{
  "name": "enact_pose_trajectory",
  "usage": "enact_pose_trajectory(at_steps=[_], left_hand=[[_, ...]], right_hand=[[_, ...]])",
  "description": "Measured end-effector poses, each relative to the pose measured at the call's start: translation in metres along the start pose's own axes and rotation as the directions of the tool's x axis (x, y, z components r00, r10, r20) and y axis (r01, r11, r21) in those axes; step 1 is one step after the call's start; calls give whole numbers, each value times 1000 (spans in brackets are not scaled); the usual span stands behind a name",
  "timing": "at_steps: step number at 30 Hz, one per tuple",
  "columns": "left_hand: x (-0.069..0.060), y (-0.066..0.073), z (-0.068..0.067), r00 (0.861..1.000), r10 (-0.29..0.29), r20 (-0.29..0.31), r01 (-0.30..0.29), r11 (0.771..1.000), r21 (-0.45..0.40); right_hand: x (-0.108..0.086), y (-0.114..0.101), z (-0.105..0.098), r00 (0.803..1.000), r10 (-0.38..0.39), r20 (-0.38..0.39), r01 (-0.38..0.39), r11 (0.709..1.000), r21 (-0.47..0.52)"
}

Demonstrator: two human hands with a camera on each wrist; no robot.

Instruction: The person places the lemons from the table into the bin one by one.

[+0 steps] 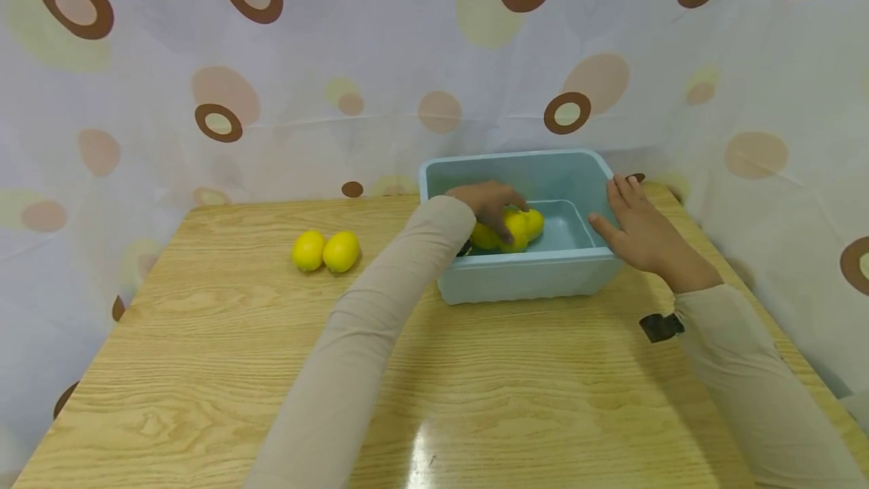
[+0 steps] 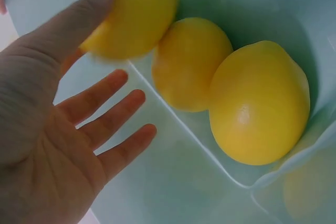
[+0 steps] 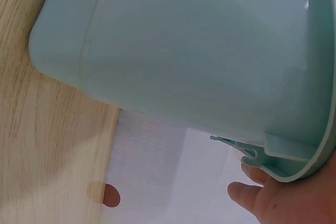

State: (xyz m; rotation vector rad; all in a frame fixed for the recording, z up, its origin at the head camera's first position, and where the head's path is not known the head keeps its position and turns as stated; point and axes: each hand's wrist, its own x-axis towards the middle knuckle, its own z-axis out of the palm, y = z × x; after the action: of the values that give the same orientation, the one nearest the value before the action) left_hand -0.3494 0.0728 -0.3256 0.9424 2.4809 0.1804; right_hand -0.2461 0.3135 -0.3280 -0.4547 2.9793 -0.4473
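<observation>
A light blue plastic bin [image 1: 529, 278] stands on the table with three lemons inside its left part. In the left wrist view, my left hand [image 2: 58, 145] has its thumb over one blurred lemon [image 2: 136, 14] and its index finger behind it. The other fingers stretch out free. Beside that fruit, a smaller-looking lemon [image 2: 189, 64] and a larger-looking lemon [image 2: 260, 103] touch each other on the bin floor. My right hand [image 1: 641, 232] rests on the bin's right rim, fingers extended. Two more lemons [image 1: 308, 250] sit side by side on the table, left of the bin.
The wooden table [image 1: 204, 368] has its back edge against a patterned curtain [image 1: 305, 59], which also hangs along the right side. A black strap end [image 1: 661, 327] sticks out at my right wrist.
</observation>
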Motion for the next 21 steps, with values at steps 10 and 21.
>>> enact_pose_trajectory(at_steps=[10,21], left_hand=[[-2,2,-1,999,-35,37,35,999,-2],[-4,2,-1,997,-77,14,77,997,-6]], right_hand=[[-1,1,0,1000,-2,2,2,1000,12],[-1,2,2,1000,-1,1,1,1000,-2]])
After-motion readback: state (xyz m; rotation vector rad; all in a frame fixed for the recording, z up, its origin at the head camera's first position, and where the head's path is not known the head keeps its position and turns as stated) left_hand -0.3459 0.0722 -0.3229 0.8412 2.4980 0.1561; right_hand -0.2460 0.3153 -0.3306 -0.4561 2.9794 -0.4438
